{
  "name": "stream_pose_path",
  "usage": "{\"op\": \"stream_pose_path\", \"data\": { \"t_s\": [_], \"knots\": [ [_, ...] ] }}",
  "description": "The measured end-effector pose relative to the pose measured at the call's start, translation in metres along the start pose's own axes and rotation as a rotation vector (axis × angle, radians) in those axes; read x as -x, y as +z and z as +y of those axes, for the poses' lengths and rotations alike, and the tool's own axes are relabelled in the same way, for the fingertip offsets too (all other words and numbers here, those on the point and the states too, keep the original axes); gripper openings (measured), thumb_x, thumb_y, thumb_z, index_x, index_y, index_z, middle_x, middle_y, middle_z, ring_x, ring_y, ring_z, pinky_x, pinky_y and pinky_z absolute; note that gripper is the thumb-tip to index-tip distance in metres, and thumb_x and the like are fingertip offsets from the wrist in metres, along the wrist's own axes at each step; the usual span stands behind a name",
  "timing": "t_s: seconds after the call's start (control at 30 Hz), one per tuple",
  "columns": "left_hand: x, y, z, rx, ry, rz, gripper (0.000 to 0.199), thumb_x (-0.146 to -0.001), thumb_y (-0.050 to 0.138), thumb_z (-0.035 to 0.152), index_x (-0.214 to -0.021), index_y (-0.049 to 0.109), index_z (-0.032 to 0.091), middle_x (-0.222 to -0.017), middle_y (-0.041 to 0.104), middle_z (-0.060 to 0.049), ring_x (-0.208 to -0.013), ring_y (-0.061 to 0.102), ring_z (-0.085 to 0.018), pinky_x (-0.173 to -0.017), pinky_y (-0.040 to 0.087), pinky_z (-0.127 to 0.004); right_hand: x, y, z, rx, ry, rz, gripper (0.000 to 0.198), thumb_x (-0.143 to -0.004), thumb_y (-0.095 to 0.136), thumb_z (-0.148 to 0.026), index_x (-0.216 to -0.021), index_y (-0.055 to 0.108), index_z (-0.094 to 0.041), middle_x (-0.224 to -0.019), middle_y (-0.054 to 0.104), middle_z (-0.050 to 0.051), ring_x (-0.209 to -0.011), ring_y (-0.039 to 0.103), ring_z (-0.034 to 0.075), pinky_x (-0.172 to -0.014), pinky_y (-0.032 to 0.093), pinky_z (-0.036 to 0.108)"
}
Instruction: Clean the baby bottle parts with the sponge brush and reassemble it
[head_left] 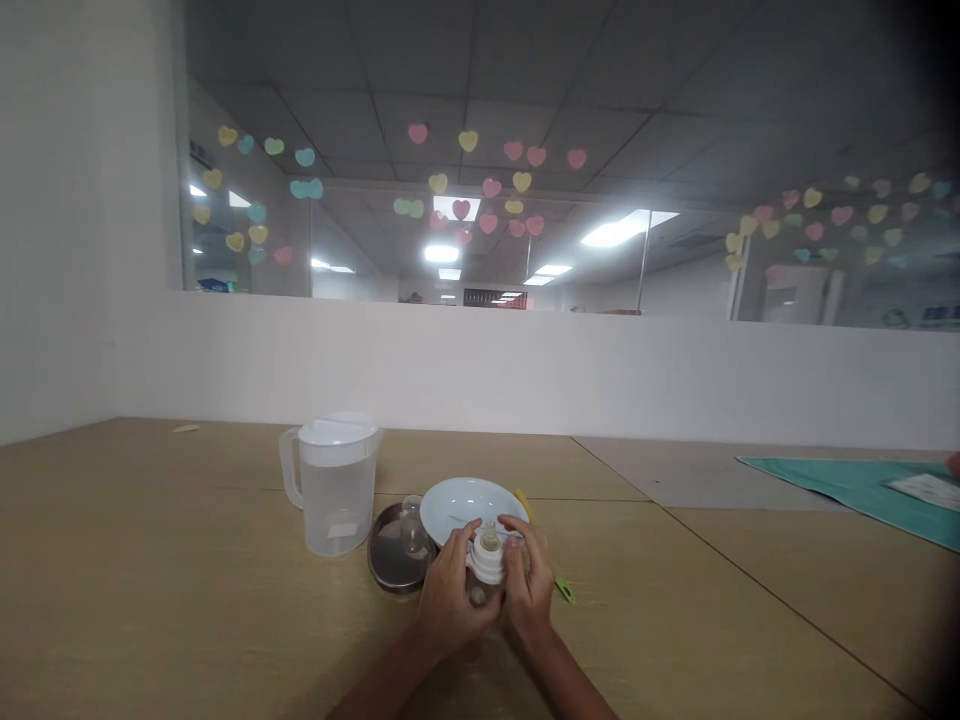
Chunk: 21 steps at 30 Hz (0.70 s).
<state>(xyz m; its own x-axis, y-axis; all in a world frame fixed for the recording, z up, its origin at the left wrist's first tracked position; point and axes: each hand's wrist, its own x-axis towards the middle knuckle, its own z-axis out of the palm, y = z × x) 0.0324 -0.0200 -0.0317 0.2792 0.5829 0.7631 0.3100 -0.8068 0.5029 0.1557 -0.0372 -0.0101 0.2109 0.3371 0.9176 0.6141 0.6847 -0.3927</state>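
Observation:
Between my two hands is a small baby bottle (489, 566) with a white collar and a clear teat pointing up. My left hand (453, 590) wraps round the bottle from the left. From the other side, my right hand (531, 585) closes on it, thumb and fingers at the collar. Much of the bottle's body is hidden by my fingers. Just beyond my hands sits a white bowl (457, 495). Beside it is a round metal tray (390, 573) with a clear dome-shaped cover (411, 522) in it.
A lidded clear plastic pitcher (337, 500) holding liquid stands to the left. Partly behind the bowl and my right hand lies a yellow-and-green tool (565, 590). A teal mat (832, 480) lies far right, near a sliver of someone's hand (954, 463). A white wall closes off the back.

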Motion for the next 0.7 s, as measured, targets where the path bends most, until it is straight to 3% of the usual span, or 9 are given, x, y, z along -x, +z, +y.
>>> {"op": "stream_pose_path", "data": {
  "t_s": [0.1,0.23,0.43,0.6,0.7],
  "knots": [
    [-0.0008,-0.0002,0.0019,0.037,-0.008,-0.021,0.063,-0.066,0.061,0.017,-0.126,0.040,0.017,-0.115,0.056,-0.010,-0.108,0.055,-0.024,-0.094,0.046,-0.038,-0.0015,0.0028,0.0006,-0.006,0.102,-0.038,0.026,-0.091,0.043,-0.035,-0.090,0.064,-0.020,-0.085,0.065,0.007,-0.084,0.058,0.021,-0.077,0.045,0.036],
    [-0.0003,0.0002,0.0039,0.032,-0.033,-0.017,0.063,-0.064,0.062,0.015,-0.124,0.043,0.016,-0.114,0.057,-0.011,-0.107,0.055,-0.026,-0.095,0.045,-0.041,0.0015,0.0066,0.0018,0.005,0.161,0.047,0.029,-0.091,0.043,-0.038,-0.077,0.061,-0.019,-0.075,0.063,0.005,-0.076,0.056,0.020,-0.071,0.044,0.033],
    [-0.0023,-0.0007,0.0087,0.008,-0.067,-0.029,0.059,-0.063,0.063,0.015,-0.120,0.049,0.017,-0.109,0.060,-0.010,-0.103,0.055,-0.026,-0.093,0.045,-0.041,0.0035,0.0066,0.0079,-0.012,0.198,0.092,0.031,-0.090,0.044,-0.041,-0.075,0.060,-0.019,-0.072,0.061,0.004,-0.072,0.055,0.019,-0.068,0.043,0.031],
    [-0.0021,-0.0019,0.0038,0.058,-0.087,-0.027,0.059,-0.064,0.064,0.017,-0.122,0.049,0.018,-0.111,0.060,-0.009,-0.104,0.056,-0.025,-0.092,0.047,-0.040,-0.0027,0.0060,0.0068,-0.009,0.246,-0.031,0.040,-0.093,0.035,-0.044,-0.104,0.063,-0.018,-0.093,0.067,0.009,-0.088,0.059,0.022,-0.079,0.045,0.036],
    [-0.0013,-0.0013,0.0005,0.124,-0.140,-0.019,0.065,-0.063,0.066,0.019,-0.125,0.045,0.019,-0.113,0.060,-0.009,-0.102,0.058,-0.023,-0.089,0.049,-0.037,-0.0045,0.0066,0.0062,-0.025,0.233,-0.141,0.046,-0.094,0.029,-0.045,-0.098,0.066,-0.018,-0.092,0.068,0.009,-0.086,0.061,0.022,-0.078,0.046,0.036]
  ]
}}
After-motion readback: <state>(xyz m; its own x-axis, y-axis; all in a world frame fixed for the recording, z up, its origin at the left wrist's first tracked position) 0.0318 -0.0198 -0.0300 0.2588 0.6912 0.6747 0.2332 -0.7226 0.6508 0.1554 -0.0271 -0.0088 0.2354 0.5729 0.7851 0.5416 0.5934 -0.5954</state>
